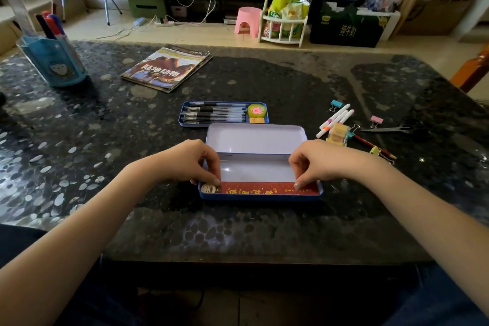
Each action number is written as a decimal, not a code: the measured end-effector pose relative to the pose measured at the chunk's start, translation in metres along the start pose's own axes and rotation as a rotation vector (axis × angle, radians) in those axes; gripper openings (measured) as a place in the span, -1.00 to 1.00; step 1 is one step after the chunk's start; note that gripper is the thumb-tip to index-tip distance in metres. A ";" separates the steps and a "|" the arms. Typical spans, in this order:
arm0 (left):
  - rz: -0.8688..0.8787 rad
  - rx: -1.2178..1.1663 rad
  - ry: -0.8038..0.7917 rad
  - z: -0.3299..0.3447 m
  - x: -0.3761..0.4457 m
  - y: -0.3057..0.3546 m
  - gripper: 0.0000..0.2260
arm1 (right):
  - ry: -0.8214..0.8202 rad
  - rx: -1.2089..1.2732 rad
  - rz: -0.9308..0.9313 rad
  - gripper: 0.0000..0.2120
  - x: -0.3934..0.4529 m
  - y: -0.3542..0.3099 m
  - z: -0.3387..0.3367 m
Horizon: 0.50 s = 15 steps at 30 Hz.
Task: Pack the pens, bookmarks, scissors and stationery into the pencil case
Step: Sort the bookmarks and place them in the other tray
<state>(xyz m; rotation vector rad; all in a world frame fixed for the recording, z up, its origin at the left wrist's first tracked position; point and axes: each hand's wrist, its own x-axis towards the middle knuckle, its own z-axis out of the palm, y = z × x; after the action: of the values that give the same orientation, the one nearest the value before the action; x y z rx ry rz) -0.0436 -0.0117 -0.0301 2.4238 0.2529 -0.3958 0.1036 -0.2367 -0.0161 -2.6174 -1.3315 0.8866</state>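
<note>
An open blue tin pencil case (258, 167) lies before me, its lid (255, 137) folded back. A red bookmark (260, 189) lies along the case's near wall. My left hand (193, 164) pinches the bookmark's left end and my right hand (315, 163) pinches its right end. Behind the case sits a blue insert tray (185, 115) with several black pens (214, 112), a tape roll (256, 110) and small erasers. To the right lie white markers (335, 119), binder clips (376, 120), a stamp block (337, 135), a red pencil (373, 146) and scissors (394, 127).
A magazine (166, 69) lies at the back of the dark pebbled table (79, 140). A blue pen holder (54, 59) with markers stands at far left. Beyond the table are a pink stool (247, 21), a white rack and boxes.
</note>
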 end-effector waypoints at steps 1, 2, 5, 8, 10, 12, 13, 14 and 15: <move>0.008 -0.006 0.010 0.001 0.000 -0.001 -0.94 | 0.003 0.012 -0.010 -0.84 -0.001 0.000 0.000; 0.016 -0.015 0.021 0.002 0.000 -0.002 -0.94 | 0.012 0.036 -0.021 -0.84 -0.002 0.001 -0.001; 0.029 -0.053 0.055 0.002 0.001 -0.004 -0.92 | 0.089 0.135 -0.035 -0.88 -0.005 0.006 -0.007; 0.059 -0.142 0.123 0.004 0.004 -0.008 -0.91 | 0.290 0.191 -0.017 -0.88 -0.006 0.021 -0.019; 0.050 -0.291 0.181 0.005 0.006 -0.009 -0.91 | 0.422 0.184 0.026 -0.91 -0.008 0.037 -0.027; 0.004 -0.414 0.285 0.004 0.009 -0.010 -0.90 | 0.531 0.147 0.118 -0.93 -0.005 0.058 -0.032; -0.026 -0.448 0.339 0.003 0.011 -0.010 -0.90 | 0.565 0.133 0.172 -0.92 -0.003 0.070 -0.033; -0.052 -0.469 0.377 0.002 0.013 -0.011 -0.89 | 0.576 0.117 0.222 -0.91 -0.001 0.080 -0.034; -0.071 -0.470 0.395 0.001 0.016 -0.011 -0.88 | 0.560 0.096 0.257 -0.89 0.000 0.088 -0.035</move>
<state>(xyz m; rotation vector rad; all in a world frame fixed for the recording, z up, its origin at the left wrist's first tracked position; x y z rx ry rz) -0.0323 -0.0028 -0.0427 2.0095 0.5394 0.1133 0.1855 -0.2845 -0.0148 -2.7000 -0.8037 0.1867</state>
